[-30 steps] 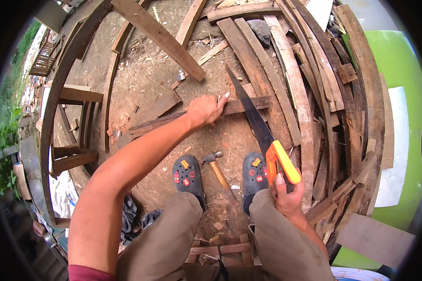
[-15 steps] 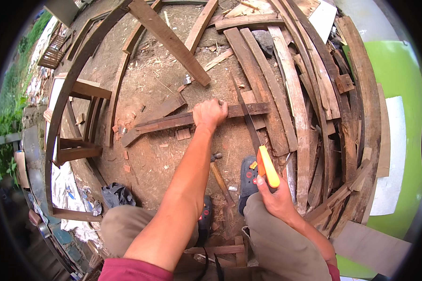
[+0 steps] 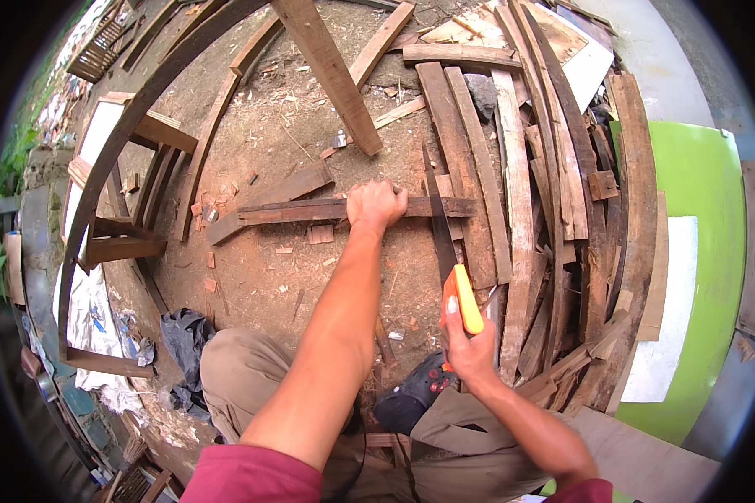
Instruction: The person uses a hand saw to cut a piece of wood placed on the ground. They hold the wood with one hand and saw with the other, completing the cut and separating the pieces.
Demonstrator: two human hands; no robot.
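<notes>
Currently the left hand [image 3: 376,204] is clenched over a narrow wooden plank [image 3: 310,210] lying flat on the dirt ground [image 3: 260,277]. Right hand [image 3: 466,344] fingers wrap the orange handle of a handsaw [image 3: 445,243]; its blade crosses the plank just right of the left hand

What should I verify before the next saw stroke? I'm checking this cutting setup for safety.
1. Left hand pressing down the long dark wooden plank: ok.
2. Right hand closed on the orange-handled handsaw: ok.
3. Blade set across the plank, to the right of the left hand's fingers: ok, though the gap looks small.
4. Plank's right end resting on the pile of weathered boards: ok; how firm, cannot tell.
5. Dark shoe clear of the blade: ok.
6. Teeth seated in a cut: cannot tell.
</notes>
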